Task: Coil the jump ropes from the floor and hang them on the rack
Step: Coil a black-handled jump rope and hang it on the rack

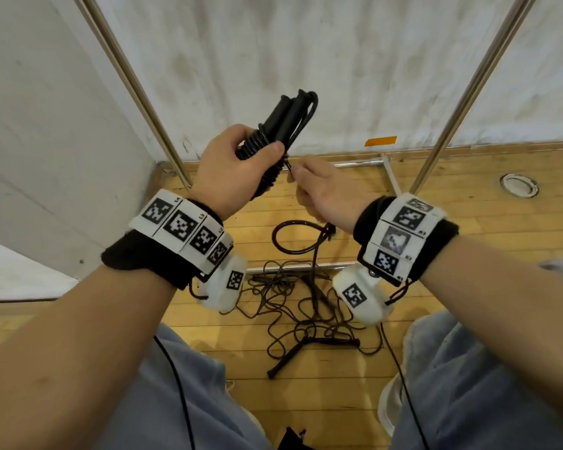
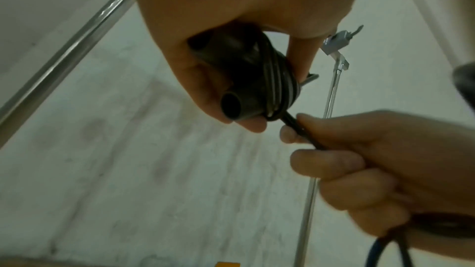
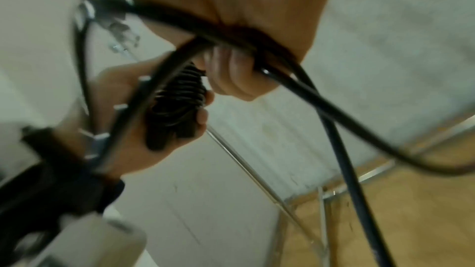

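Note:
My left hand [image 1: 238,167] grips a black jump rope bundle [image 1: 283,125]: two handles side by side with cord wound tightly around them [image 2: 259,82]. My right hand [image 1: 325,190] holds the free cord [image 2: 295,127] close against the bundle, fingers curled round it. A loop of that cord [image 1: 293,238] hangs below my right wrist [image 3: 334,129]. More black jump ropes [image 1: 306,306] lie tangled on the wooden floor between my knees, with a pair of handles [image 1: 325,342] among them.
Two slanted metal rack poles [image 1: 134,86] [image 1: 468,92] rise on either side against the white wall, joined by base bars [image 1: 361,164] on the floor. An orange tape strip [image 1: 380,141] marks the wall. A round floor fitting [image 1: 519,185] sits to the right. A metal hook [image 2: 336,46] shows behind the bundle.

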